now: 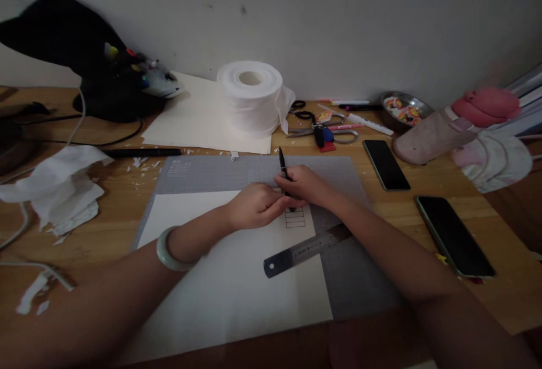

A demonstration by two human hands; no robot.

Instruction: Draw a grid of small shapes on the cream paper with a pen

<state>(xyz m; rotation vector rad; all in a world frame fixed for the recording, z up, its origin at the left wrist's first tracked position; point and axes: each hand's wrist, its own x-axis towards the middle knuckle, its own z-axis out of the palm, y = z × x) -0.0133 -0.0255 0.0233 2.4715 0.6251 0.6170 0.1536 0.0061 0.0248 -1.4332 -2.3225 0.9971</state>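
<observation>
A black pen (283, 161) stands nearly upright over a white sheet (237, 290), held in the closed fingers of my right hand (302, 183). Beside it, my left hand (258, 206) is closed, its fingers against the right hand near the pen's lower end; what it grips, if anything, is hidden. Just below both hands a small drawn grid of black lines (295, 219) shows near the sheet's right edge. The sheet lies on a grey cutting mat (351, 279). A metal ruler (307, 249) lies slanted across sheet and mat, its right end by my right forearm.
Behind the mat are a white paper roll (254, 106), more sheets (190, 115) and scissors (342, 136). Two phones (386, 165), a pink bottle (444, 132) and a metal bowl (383, 112) stand or lie right. Crumpled tissue (68, 183) and paper scraps lie left.
</observation>
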